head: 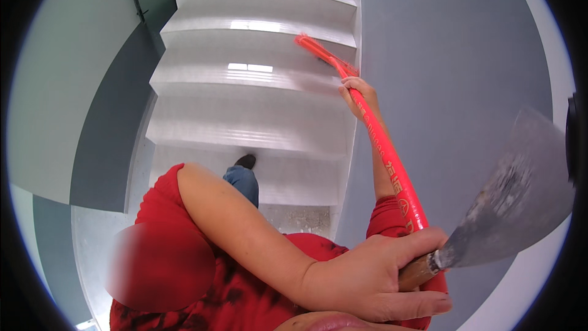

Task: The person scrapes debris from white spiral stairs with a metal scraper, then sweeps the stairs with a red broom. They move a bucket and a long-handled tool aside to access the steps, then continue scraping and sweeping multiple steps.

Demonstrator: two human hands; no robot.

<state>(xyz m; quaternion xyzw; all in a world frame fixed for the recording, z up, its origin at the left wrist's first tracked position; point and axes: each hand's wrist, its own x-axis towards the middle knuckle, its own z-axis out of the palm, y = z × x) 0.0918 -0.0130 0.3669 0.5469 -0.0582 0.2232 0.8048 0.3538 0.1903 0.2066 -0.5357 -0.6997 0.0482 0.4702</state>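
My left arm crosses my chest, and my left hand point(390, 276) is closed around the wooden grip of a putty knife point(510, 193) and the upper end of a red broom handle point(390, 161). The knife's wide metal blade is smeared and points up to the right. Lower on the same handle, close to the broom head, my right hand point(363, 94) grips the shaft. The red-bristled broom head point(321, 53) lies across a stair at its right end, by the wall. Some dark debris point(324, 61) shows beside the bristles.
Glossy pale stairs point(248, 115) run away ahead of me, with a grey wall point(450, 55) along their right side. My dark shoe point(246, 161) is on a lower stair. A grey-and-white wall point(105, 124) stands at left. White flecks dot the floor point(298, 220) below my chest.
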